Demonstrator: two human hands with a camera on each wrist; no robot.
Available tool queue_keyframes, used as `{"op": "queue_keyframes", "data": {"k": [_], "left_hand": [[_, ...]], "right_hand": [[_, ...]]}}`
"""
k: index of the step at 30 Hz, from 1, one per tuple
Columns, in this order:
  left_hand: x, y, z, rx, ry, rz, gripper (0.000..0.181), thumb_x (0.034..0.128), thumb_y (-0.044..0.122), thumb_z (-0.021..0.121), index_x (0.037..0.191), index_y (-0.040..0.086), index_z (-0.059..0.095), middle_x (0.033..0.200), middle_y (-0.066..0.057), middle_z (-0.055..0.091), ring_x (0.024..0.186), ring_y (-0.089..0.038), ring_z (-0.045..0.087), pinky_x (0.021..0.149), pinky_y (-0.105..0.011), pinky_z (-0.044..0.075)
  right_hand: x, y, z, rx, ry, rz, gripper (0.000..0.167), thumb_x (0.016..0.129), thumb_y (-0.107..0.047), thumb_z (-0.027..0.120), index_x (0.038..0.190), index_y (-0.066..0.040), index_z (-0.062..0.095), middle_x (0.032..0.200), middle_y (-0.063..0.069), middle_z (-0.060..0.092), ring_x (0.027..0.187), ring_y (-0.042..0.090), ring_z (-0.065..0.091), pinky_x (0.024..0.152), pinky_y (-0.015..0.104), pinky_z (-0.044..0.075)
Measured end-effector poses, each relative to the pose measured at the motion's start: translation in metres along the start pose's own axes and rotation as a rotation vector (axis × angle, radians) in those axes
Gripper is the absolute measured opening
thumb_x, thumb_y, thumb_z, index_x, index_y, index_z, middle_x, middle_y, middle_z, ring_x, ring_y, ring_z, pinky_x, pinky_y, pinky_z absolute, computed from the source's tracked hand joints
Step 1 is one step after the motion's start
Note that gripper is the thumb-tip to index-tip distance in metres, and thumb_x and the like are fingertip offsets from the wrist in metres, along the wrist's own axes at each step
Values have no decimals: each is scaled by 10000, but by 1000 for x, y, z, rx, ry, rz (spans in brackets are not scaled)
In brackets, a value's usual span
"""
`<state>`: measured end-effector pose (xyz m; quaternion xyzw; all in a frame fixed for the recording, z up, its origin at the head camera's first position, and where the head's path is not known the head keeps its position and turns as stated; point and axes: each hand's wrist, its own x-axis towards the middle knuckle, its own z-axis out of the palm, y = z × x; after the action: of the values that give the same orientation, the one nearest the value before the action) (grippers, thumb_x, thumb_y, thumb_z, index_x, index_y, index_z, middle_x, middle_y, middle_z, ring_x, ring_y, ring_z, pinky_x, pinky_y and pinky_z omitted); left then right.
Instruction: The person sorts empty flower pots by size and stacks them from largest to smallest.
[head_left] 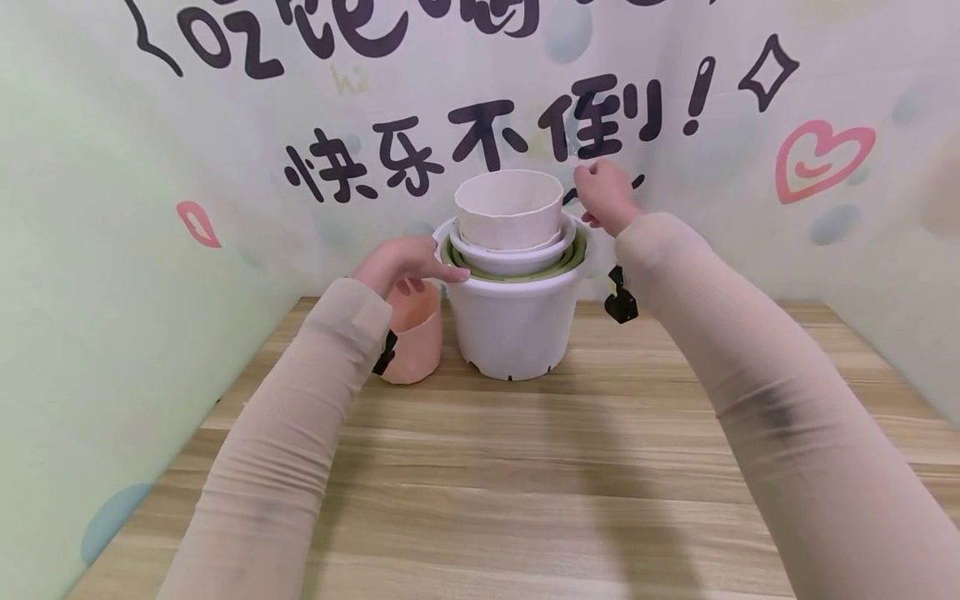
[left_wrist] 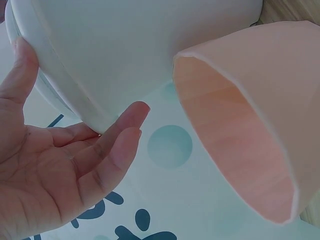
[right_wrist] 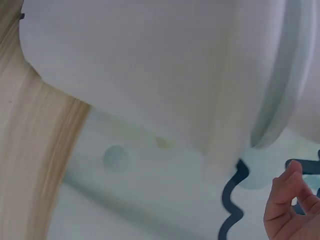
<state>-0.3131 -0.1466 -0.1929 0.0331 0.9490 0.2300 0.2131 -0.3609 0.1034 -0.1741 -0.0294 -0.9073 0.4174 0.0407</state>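
My left hand [head_left: 408,258] is at the left rim of a large white plant pot [head_left: 513,329]. In the left wrist view its thumb touches the rim, while the index and middle fingers stretch out loosely below. Nested inside that pot are green pots [head_left: 582,250], a white pot [head_left: 487,260] and, on top, a cream-white pot [head_left: 510,229] with a wavy rim. Beside the stack's upper right, my right hand [head_left: 606,196] has curled fingers. Thumb and fingertip come close together in the right wrist view, with nothing seen between them.
A peach pot [head_left: 412,354] stands left of the stack, partly behind my left hand, and its opening shows in the left wrist view. The wooden table [head_left: 495,483] meets a printed backdrop [head_left: 720,200] behind. Black bands [head_left: 621,300] hang at both wrists.
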Motion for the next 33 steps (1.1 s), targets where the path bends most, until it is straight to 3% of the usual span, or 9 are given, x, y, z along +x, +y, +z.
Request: {"op": "queue_keyframes", "data": {"k": [3, 10, 15, 24, 29, 31, 33], "left_hand": [[0, -1, 0, -1, 0, 0, 656, 843, 452, 602, 1244, 0, 345, 1275, -144, 418, 1079, -335, 504, 889, -432, 464], [0, 0, 0, 6, -4, -2, 648, 845, 453, 598, 1235, -2, 352, 1277, -148, 419, 1080, -339, 504, 886, -431, 465], [-2, -1, 0, 5, -7, -1, 646, 849, 448, 595, 1242, -1, 348, 1281, -147, 414, 1080, -339, 499, 872, -424, 468], [-2, -5, -3, -3, 12, 20, 724, 837, 469, 595, 1335, 43, 287, 1316, -130, 375, 1113, -362, 462, 899, -452, 449], [2, -31, -8, 113, 184, 178, 661, 875, 394, 559, 1365, 12, 333, 1359, -200, 402, 1214, -364, 409, 1002, -465, 355], [3, -47, -12, 180, 276, 194, 608, 887, 353, 548, 1333, -25, 383, 1335, -241, 428, 1224, -364, 408, 1019, -468, 335], [3, -64, -13, 222, 321, 151, 586, 888, 323, 547, 1314, -52, 400, 1321, -258, 431, 1221, -379, 400, 1022, -478, 325]], "right_hand": [[0, 13, 1, -26, 14, -31, 437, 961, -346, 236, 1210, -33, 413, 969, 67, 440, 699, 178, 510, 602, 255, 449], [4, 51, 16, -210, 25, -141, 454, 968, -303, 245, 1125, 26, 516, 1094, 193, 528, 973, 307, 471, 828, 401, 392], [6, 60, 27, -112, -38, -106, 427, 951, -173, 271, 1281, 44, 432, 1224, 210, 496, 1075, 309, 470, 925, 411, 406], [6, 59, 30, -48, -21, -71, 428, 967, -168, 255, 1318, 26, 404, 1267, 195, 477, 1079, 289, 474, 917, 379, 431], [4, 60, 31, -61, -23, -52, 426, 977, -177, 252, 1332, 12, 394, 1278, 187, 475, 1069, 283, 487, 903, 366, 441], [2, 59, 30, -76, -24, -60, 424, 979, -178, 252, 1328, 13, 397, 1271, 189, 480, 1063, 289, 490, 904, 374, 440], [1, 60, 30, -91, -24, -66, 423, 980, -179, 250, 1326, 16, 397, 1266, 192, 483, 1062, 295, 492, 910, 383, 439]]}}
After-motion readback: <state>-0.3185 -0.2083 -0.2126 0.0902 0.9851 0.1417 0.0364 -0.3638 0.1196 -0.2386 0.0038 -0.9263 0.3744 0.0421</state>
